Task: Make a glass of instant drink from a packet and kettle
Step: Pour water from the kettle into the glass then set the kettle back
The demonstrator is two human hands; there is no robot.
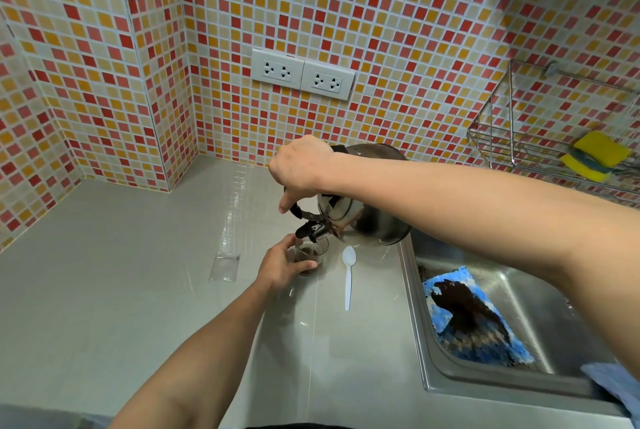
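Note:
A steel kettle (372,221) hangs tilted over the counter, its black spout pointing down at a small clear glass (311,252). My right hand (299,169) grips the kettle's black handle from above. The glass stands on the grey counter (121,290) with dark brown contents at its bottom. My left hand (282,267) wraps around its near side. A clear empty packet (224,267) lies flat on the counter to the left of the glass. To the right of the glass lies a white plastic spoon (348,273), bowl pointing away from me.
A steel sink (519,369) sits at the right with a blue cloth (474,318) stained dark inside it. A wire rack (519,148) on the tiled wall holds yellow sponges (595,155). Two wall sockets (303,74) are above the counter.

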